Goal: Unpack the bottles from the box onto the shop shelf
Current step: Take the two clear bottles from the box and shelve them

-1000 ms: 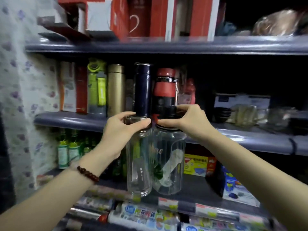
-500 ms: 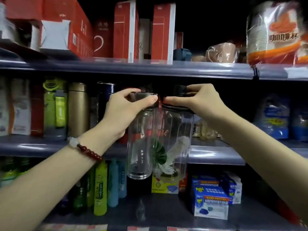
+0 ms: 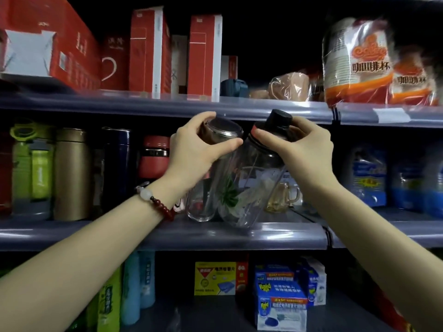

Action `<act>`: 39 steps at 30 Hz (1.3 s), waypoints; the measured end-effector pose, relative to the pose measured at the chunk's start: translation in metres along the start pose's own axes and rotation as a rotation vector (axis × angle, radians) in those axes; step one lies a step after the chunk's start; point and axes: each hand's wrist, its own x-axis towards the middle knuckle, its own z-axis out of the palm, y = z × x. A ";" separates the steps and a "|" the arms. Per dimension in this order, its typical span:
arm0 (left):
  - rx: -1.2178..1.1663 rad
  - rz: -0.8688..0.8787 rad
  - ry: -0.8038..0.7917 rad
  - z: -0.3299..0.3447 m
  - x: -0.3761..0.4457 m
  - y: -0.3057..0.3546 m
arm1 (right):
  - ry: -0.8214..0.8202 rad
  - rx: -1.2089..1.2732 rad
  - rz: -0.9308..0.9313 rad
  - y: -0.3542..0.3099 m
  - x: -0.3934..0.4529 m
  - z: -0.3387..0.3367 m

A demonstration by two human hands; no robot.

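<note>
My left hand [image 3: 199,149] grips the top of a slim clear glass bottle [image 3: 200,204] with a metal lid. My right hand [image 3: 299,149] grips the neck of a wider clear bottle [image 3: 242,200] with a black cap, a red ring and a green leaf print. Both bottles are tilted, tops leaning toward me, their bases at the front of the middle shelf [image 3: 215,236]. The two bottles touch side by side. The box is not in view.
Left on the middle shelf stand a red flask [image 3: 153,156], a dark blue flask [image 3: 117,168], a gold flask [image 3: 70,173] and a green bottle [image 3: 33,164]. A glass mug [image 3: 282,197] sits behind the bottles. Red cartons [image 3: 148,53] fill the upper shelf; blue packs [image 3: 280,305] lie below.
Both hands have lifted the two bottles from the lower shelf level up to the middle shelf and tipped them, bases onto the shelf front. The view has risen with them.
</note>
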 end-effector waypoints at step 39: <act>-0.157 -0.274 -0.290 0.044 0.013 -0.093 | -0.262 0.272 0.320 0.138 0.023 0.048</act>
